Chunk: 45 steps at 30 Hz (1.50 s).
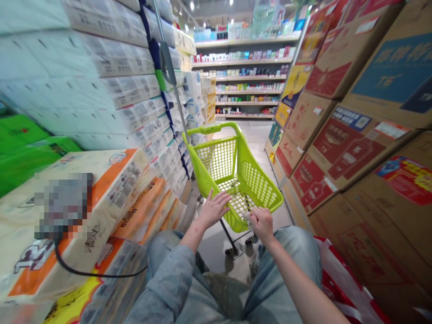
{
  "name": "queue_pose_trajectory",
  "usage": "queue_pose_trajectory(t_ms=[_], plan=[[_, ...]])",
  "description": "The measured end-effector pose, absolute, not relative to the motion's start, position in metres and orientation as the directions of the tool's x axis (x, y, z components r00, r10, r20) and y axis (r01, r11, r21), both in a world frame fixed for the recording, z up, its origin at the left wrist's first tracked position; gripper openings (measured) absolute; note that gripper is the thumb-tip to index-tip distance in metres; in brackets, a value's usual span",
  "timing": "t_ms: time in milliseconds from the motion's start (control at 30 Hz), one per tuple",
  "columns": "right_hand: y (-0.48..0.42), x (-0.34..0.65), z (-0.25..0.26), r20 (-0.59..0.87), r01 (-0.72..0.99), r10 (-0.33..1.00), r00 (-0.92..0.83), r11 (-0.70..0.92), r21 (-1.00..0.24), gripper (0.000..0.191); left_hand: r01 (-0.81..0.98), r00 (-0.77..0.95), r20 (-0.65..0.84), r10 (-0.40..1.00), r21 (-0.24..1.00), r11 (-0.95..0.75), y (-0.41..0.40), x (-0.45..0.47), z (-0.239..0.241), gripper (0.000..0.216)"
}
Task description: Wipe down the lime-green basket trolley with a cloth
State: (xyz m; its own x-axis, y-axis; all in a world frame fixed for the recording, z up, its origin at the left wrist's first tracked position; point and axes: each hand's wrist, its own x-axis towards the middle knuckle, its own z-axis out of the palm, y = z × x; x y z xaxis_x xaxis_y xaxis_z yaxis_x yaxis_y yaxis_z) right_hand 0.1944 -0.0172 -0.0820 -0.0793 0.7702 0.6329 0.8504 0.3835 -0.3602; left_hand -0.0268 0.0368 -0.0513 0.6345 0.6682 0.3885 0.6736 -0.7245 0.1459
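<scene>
A lime-green shopping cart (pixel 259 177) with a grid-walled plastic basket stands right in front of my knees, its handle on the far side. My left hand (pixel 215 209) lies at the basket's near left rim, fingers stretched out and nothing seen in them. At the near right rim, my right hand (pixel 261 223) is closed, knuckles up. A small whitish piece, like a crumpled white cloth (pixel 247 217), shows at its fingers; most of it is hidden. Dark caster wheels (pixel 231 252) sit under the cart on the shiny floor.
Stacked tissue packs (pixel 131 67) rise on the left. A blurred grey device (pixel 67 202) with a black cable lies on a nearer tissue pack (pixel 111 180). Cardboard cartons (pixel 351 144) line the right, with a red-and-white bag (pixel 340 279) below. Stocked shelves (pixel 243 78) stand ahead.
</scene>
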Motion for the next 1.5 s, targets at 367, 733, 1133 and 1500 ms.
queue_pose_trajectory(t_ms=[367, 733, 1133, 1500], plan=[[-0.014, 0.247, -0.085, 0.541, 0.802, 0.823, -0.171, 0.435, -0.409, 0.030, 0.719, 0.633, 0.349, 0.691, 0.064, -0.692, 0.049, -0.007, -0.032, 0.024], [-0.055, 0.173, -0.099, 0.665, 0.868, 0.718, 0.205, 0.181, -0.462, 0.022, 0.727, 0.626, 0.398, 0.671, 0.012, -0.686, 0.042, 0.004, -0.034, 0.026], [-0.033, 0.182, -0.079, 0.549, 0.972, 0.818, 0.172, -0.050, -0.230, 0.027, 0.787, 0.587, 0.366, 0.722, -0.048, -0.615, 0.026, 0.034, -0.037, 0.027], [-0.007, 0.215, -0.071, 0.431, 0.912, 0.875, 0.220, -0.028, -0.410, 0.035, 0.719, 0.688, 0.248, 0.682, -0.111, -0.686, 0.035, 0.027, -0.029, 0.023]])
